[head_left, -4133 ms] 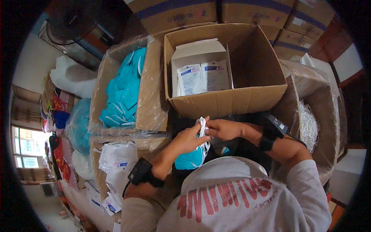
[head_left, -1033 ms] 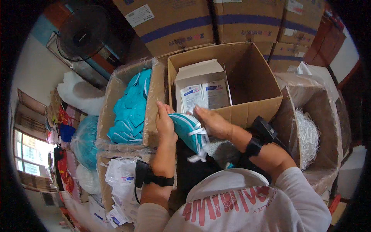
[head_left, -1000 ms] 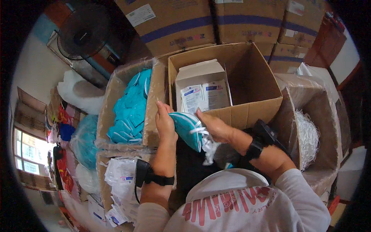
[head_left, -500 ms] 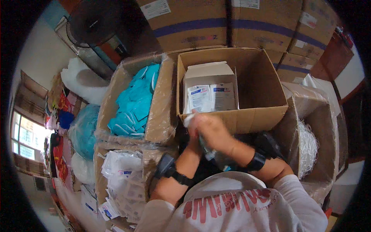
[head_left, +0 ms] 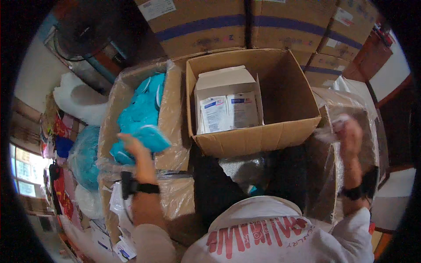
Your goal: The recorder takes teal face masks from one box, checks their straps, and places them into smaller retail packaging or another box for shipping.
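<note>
My left hand [head_left: 139, 151] is over the box of teal folded pieces on the left. It is closed on a teal folded piece [head_left: 153, 136] with a pale edge, blurred by motion. More teal pieces [head_left: 138, 107] are heaped in that plastic-lined carton. On the other side, my right hand [head_left: 352, 138] is raised above the carton at the right. Its fingers are curled, and a whitish, smeared thing [head_left: 328, 133] shows beside them; its kind cannot be made out. Between the hands, a white inner box [head_left: 228, 78] with an open flap holds white packets [head_left: 213, 115] with blue labels.
A large open carton [head_left: 258, 140] surrounds the white box. Loose white packets [head_left: 125, 250] lie in a carton at the lower left. Taped cartons [head_left: 294, 24] are stacked behind, and a dark fan [head_left: 90, 33] stands at the far left. My legs [head_left: 285, 175] are below the middle carton.
My hands were together in front of the middle carton, with a pale thing between them. They have parted, the left to the teal pieces, the right to the right-hand carton. The view has shifted slightly.
</note>
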The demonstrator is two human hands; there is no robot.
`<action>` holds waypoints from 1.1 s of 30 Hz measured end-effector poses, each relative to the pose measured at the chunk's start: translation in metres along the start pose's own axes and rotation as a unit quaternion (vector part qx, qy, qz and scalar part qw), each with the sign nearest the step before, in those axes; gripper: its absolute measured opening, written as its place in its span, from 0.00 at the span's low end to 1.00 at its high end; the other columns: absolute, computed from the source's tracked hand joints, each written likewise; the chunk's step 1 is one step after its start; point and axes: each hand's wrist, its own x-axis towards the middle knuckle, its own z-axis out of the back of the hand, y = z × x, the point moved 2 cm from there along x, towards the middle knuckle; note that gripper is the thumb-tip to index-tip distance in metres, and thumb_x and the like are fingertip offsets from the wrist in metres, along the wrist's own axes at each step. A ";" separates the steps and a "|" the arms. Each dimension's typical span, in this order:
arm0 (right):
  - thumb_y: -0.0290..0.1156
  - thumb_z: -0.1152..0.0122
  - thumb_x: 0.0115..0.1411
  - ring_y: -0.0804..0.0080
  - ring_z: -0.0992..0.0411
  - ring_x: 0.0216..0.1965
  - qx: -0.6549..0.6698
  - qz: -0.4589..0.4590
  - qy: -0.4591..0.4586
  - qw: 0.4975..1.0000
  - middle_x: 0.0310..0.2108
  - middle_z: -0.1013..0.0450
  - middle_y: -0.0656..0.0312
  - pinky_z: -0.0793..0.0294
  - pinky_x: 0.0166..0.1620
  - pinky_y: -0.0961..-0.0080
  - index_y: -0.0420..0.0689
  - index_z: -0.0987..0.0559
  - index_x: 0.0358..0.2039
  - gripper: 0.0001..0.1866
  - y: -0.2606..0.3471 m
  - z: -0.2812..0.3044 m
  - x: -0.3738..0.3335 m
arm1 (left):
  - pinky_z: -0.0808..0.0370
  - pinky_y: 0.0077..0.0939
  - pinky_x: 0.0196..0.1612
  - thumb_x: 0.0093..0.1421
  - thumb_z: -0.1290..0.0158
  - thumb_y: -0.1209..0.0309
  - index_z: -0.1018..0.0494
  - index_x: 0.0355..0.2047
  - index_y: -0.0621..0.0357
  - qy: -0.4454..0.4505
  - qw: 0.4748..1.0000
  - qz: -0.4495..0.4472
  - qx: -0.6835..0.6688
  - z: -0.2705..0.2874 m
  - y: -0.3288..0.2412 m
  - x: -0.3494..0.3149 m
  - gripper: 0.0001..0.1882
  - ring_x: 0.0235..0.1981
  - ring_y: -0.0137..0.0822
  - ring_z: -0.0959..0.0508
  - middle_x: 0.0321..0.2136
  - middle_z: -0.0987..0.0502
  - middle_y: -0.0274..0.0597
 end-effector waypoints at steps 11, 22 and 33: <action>0.41 0.52 0.57 0.61 0.28 0.28 -0.536 -0.509 0.128 0.661 0.27 0.27 0.49 0.32 0.29 0.64 0.32 0.26 0.28 0.20 -0.249 0.231 -0.183 | 0.33 0.36 0.41 0.57 0.55 0.56 0.33 0.38 0.68 -0.119 0.894 -0.365 0.231 -0.033 -0.034 0.114 0.23 0.36 0.47 0.28 0.36 0.29 0.53; 0.32 0.47 0.57 0.69 0.30 0.27 -0.239 -0.309 0.030 0.920 0.23 0.29 0.54 0.34 0.33 0.76 0.34 0.26 0.30 0.12 -0.117 0.021 -0.037 | 0.35 0.28 0.47 0.58 0.55 0.63 0.33 0.46 0.61 0.550 0.775 -0.157 0.268 -0.230 0.111 -0.190 0.18 0.43 0.39 0.29 0.42 0.29 0.49; 0.31 0.47 0.55 0.55 0.30 0.29 -0.217 -0.271 0.174 0.921 0.26 0.30 0.49 0.32 0.32 0.69 0.36 0.26 0.28 0.10 -0.106 0.008 -0.059 | 0.34 0.37 0.32 0.53 0.48 0.63 0.32 0.26 0.65 0.410 0.822 -0.352 0.181 -0.266 0.085 -0.220 0.15 0.28 0.50 0.30 0.26 0.28 0.53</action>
